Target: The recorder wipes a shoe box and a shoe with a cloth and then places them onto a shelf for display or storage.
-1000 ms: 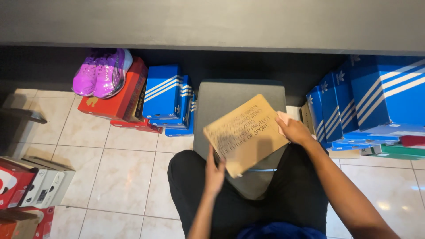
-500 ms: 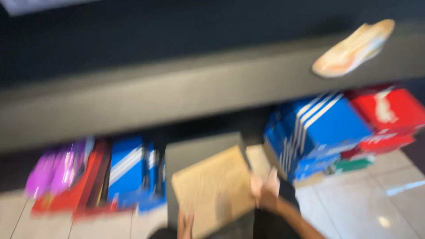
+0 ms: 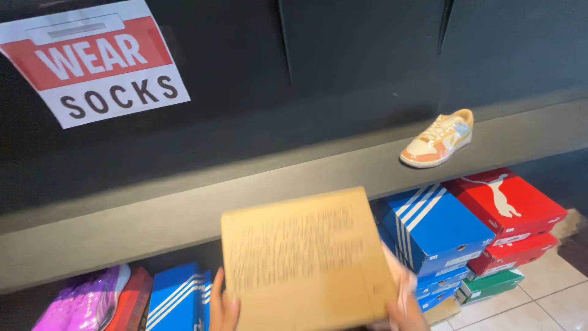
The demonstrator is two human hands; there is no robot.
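I hold a flat brown box lid [image 3: 308,259] in front of the shelf, my left hand [image 3: 223,309] gripping its lower left edge and my right hand [image 3: 401,301], blurred, closed on its lower right corner. It looks like light, stiff cardboard that bends if pinched mid-panel, so edges are the best hold. A sneaker [image 3: 438,139] sits near the shelf's [image 3: 184,214] right end; blue boxes [image 3: 432,230] and red boxes [image 3: 505,211] are stacked beneath.

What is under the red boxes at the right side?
Under the two red boxes lies a green box on the tiled floor. Its left end is hidden behind the blue boxes.
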